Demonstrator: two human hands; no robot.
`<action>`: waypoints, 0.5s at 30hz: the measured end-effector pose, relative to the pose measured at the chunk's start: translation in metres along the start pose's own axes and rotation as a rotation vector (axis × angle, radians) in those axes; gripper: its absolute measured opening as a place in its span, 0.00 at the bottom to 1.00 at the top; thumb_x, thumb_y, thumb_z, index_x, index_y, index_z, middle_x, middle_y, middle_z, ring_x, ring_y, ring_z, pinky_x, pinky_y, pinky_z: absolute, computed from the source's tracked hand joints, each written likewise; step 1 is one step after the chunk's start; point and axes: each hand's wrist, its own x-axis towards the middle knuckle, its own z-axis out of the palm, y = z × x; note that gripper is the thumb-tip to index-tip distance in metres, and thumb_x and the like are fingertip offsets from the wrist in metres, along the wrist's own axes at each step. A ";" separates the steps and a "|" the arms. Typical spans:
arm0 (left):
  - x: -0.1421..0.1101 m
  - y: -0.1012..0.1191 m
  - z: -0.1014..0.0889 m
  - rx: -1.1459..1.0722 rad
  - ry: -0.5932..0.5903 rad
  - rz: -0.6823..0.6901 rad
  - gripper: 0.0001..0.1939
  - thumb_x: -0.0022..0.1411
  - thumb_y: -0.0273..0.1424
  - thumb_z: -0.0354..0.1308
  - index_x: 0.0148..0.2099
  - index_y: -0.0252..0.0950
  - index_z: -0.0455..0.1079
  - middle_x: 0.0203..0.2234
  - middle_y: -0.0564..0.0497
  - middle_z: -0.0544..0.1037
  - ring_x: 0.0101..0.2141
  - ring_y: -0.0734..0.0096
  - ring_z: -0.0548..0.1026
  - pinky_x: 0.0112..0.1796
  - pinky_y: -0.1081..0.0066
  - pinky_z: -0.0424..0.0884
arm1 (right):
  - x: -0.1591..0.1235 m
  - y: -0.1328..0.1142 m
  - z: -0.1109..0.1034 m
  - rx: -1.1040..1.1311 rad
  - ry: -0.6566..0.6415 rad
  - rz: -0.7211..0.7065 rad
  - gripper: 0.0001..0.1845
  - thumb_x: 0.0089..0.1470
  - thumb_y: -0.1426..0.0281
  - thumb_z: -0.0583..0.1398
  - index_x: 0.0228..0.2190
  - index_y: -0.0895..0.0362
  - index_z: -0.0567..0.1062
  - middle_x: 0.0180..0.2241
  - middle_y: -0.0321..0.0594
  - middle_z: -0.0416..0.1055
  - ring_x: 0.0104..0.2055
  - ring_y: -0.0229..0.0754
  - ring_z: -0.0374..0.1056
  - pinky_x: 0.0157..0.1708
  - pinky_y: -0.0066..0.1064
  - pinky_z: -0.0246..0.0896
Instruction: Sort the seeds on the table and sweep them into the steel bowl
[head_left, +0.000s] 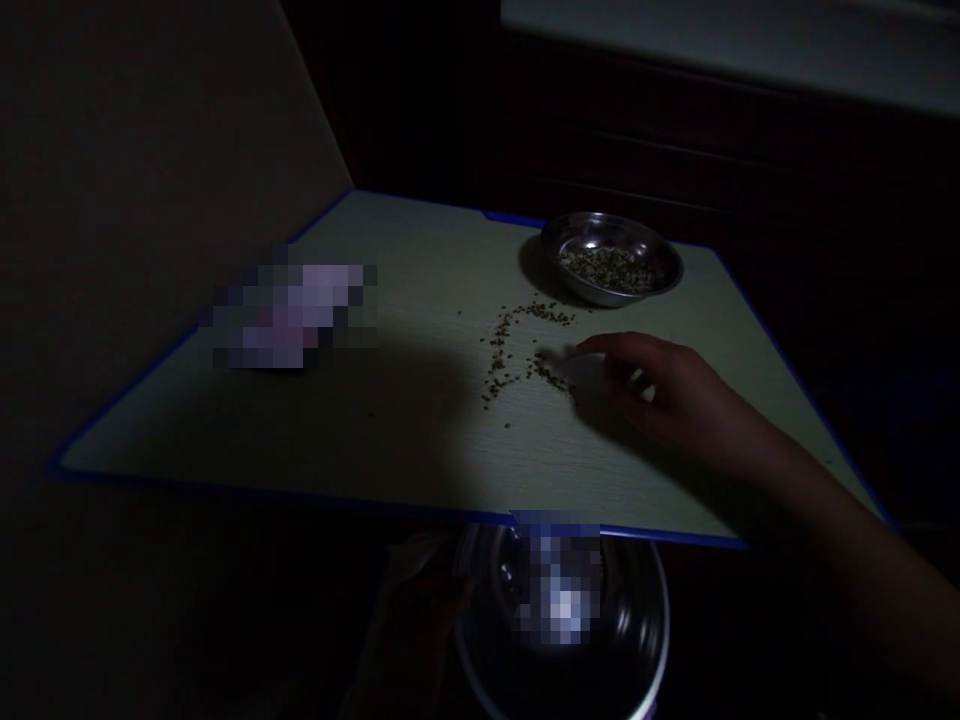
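My right hand (pixel 664 385) is closed on a pale, flat, thin piece (pixel 585 369), its exact kind unclear in the dim light. The edge of this piece meets small brown seeds (pixel 551 374) on the table. More seeds (pixel 497 350) lie in a loose curved trail just to the left. Below the table's front edge, a large shiny metal bowl (pixel 637 655) is tucked close under the rim. In deep shadow, my left hand (pixel 431 590) grips the left side of that bowl; its fingers show only faintly.
A smaller metal bowl (pixel 611 298) with seeds in it stands at the back right of the pale, blue-edged table (pixel 405 440). A blurred-out pinkish-white item (pixel 300 312) lies at the left. A wall panel (pixel 165 150) borders the left side.
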 end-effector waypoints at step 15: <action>-0.005 0.013 0.003 0.003 -0.028 0.007 0.14 0.47 0.35 0.63 0.37 0.38 0.80 0.42 0.48 0.81 0.48 0.48 0.74 0.50 0.58 0.67 | -0.001 -0.003 0.004 -0.091 -0.115 -0.035 0.22 0.55 0.76 0.53 0.52 0.55 0.68 0.43 0.45 0.70 0.38 0.42 0.67 0.39 0.33 0.61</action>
